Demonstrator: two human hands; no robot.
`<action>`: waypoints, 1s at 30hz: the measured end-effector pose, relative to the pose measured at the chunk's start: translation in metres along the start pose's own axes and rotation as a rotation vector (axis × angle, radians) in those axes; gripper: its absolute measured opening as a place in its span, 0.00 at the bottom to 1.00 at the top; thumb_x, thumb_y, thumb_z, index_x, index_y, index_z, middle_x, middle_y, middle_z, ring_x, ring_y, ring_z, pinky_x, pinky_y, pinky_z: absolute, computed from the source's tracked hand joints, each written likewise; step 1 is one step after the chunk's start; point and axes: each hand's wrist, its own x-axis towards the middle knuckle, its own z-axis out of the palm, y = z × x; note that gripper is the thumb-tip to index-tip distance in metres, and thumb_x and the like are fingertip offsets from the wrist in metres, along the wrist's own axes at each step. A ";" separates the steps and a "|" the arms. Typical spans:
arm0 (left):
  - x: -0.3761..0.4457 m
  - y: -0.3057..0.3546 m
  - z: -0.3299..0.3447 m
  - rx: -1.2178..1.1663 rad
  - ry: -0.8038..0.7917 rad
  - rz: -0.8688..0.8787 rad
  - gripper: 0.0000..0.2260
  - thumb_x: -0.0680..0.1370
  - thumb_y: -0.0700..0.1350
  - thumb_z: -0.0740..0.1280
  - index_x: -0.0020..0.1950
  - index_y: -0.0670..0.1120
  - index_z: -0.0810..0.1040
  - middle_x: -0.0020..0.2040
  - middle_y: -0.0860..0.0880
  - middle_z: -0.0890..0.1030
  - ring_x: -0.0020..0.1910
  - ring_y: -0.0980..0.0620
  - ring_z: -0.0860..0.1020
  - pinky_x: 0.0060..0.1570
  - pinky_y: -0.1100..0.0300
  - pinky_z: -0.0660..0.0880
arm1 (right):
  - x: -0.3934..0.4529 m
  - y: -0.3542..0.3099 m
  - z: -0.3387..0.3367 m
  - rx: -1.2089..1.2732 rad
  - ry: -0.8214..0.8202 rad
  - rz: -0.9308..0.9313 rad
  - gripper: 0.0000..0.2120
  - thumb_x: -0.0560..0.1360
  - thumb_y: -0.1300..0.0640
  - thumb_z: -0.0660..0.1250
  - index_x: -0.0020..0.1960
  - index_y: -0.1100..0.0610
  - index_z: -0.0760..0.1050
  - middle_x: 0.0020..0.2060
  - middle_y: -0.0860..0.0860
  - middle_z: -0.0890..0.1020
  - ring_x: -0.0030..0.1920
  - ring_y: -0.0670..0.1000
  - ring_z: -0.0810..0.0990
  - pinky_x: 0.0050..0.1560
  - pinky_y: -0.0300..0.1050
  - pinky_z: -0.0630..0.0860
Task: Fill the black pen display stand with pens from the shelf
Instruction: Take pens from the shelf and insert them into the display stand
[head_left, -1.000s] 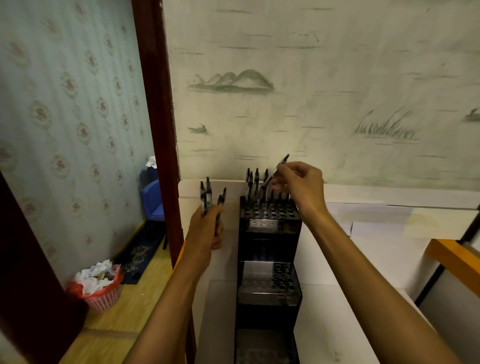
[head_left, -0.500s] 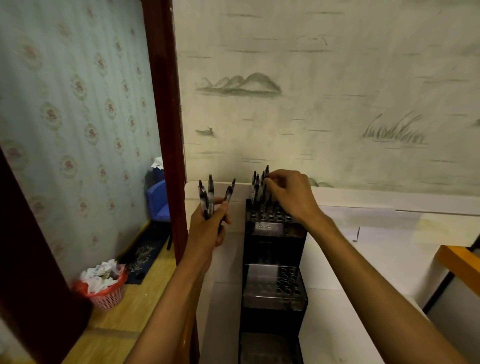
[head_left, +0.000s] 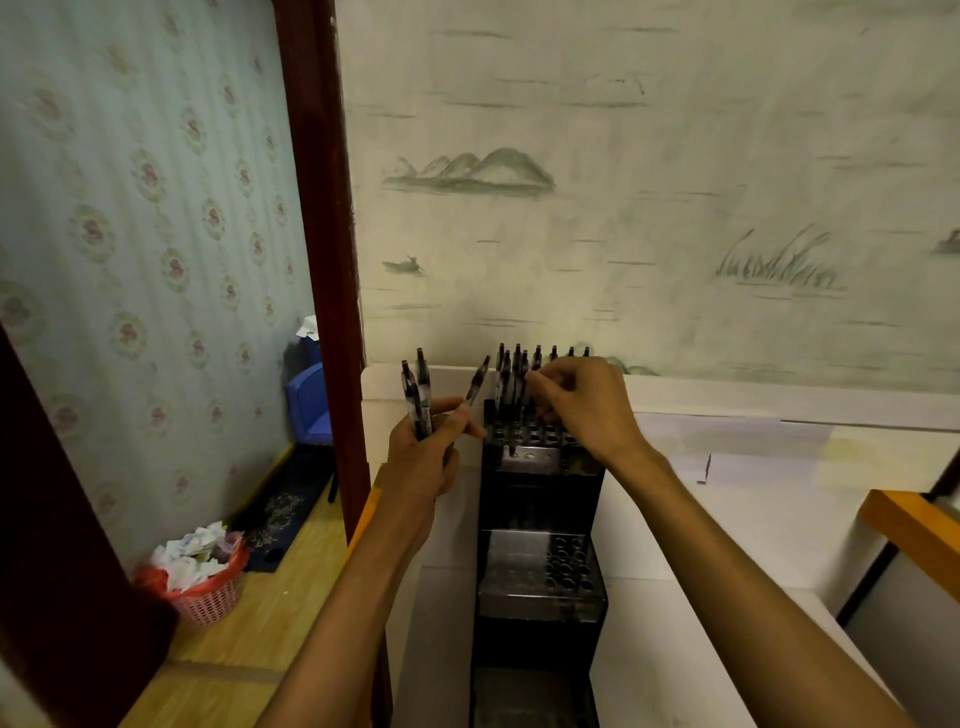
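The left hand (head_left: 426, 457) grips spare pens (head_left: 420, 395) as ready stock at nine o'clock of the black stand (head_left: 540, 499); the right hand (head_left: 582, 410) pinches one pen (head_left: 524, 384), seemingly seating it in a hole.

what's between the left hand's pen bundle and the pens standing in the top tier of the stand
One black pen, tilted right and held at the left hand, crosses that gap; behind it, the white shelf back panel. Head view.
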 end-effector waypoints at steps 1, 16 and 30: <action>-0.001 0.001 0.002 0.007 -0.008 0.015 0.07 0.80 0.45 0.67 0.56 0.44 0.81 0.43 0.45 0.85 0.20 0.58 0.63 0.19 0.66 0.60 | -0.002 -0.002 -0.001 0.101 -0.018 0.030 0.09 0.77 0.50 0.70 0.43 0.54 0.84 0.32 0.48 0.85 0.32 0.46 0.84 0.42 0.46 0.83; -0.001 -0.003 0.023 0.136 -0.026 -0.114 0.10 0.81 0.49 0.66 0.56 0.43 0.79 0.40 0.43 0.77 0.23 0.56 0.65 0.21 0.64 0.60 | -0.009 -0.001 -0.005 0.858 -0.224 0.294 0.08 0.77 0.57 0.70 0.52 0.61 0.83 0.46 0.59 0.86 0.45 0.59 0.86 0.43 0.43 0.82; 0.001 -0.005 -0.005 0.205 0.104 0.005 0.08 0.81 0.51 0.67 0.50 0.52 0.85 0.29 0.55 0.72 0.25 0.58 0.66 0.23 0.64 0.62 | 0.022 0.007 -0.017 0.233 0.098 -0.009 0.07 0.79 0.56 0.69 0.54 0.56 0.82 0.41 0.49 0.85 0.39 0.47 0.85 0.45 0.47 0.84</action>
